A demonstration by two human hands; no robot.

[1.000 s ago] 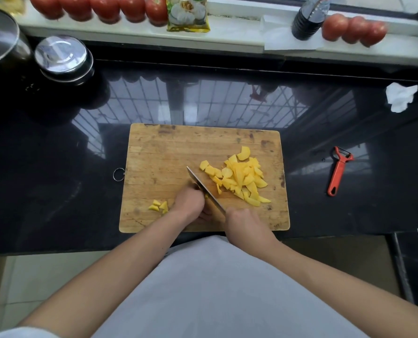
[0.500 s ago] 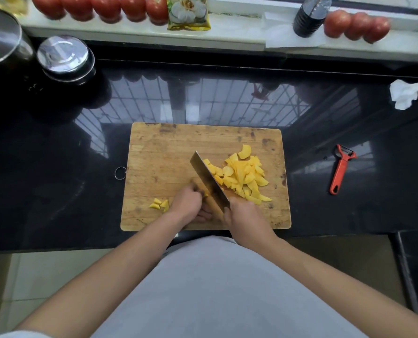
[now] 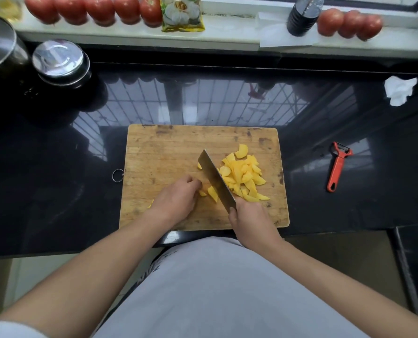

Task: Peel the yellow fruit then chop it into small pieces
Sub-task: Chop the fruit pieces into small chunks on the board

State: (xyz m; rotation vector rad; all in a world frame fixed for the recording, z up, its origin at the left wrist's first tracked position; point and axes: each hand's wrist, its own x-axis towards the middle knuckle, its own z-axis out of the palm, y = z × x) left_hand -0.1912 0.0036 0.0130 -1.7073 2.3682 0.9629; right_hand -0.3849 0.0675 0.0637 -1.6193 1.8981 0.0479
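Wooden cutting board (image 3: 159, 152) sits on the black worktop (image 3: 56, 191), close to the near edge, roughly mid-width. Right hand (image 3: 249, 218) at the board's near edge, grip wrapped round the handle of a cleaver (image 3: 216, 180); the blade runs diagonally away and to the left, tip toward the board's centre. Pile of yellow fruit pieces (image 3: 244, 176) lies on the right half of the board, just right of the blade and touching it along part of its length. Left hand (image 3: 178, 197) rests on the board left of the blade, fingers curled w/ tips at a few loose yellow pieces (image 3: 212, 192) between hand and blade; can't tell if the grip actually pinches one or just presses. A bit more yellow peeks out by the left wrist.

Red peeler (image 3: 337, 167) lies on the worktop right of the board, well apart from it. Crumpled white tissue (image 3: 399, 90) toward the far right corner. Two steel lidded pots (image 3: 59, 61) at the far left corner. On the sill behind: rows of tomatoes (image 3: 93, 8), a printed packet (image 3: 182, 13), a dark bottle (image 3: 301, 18).
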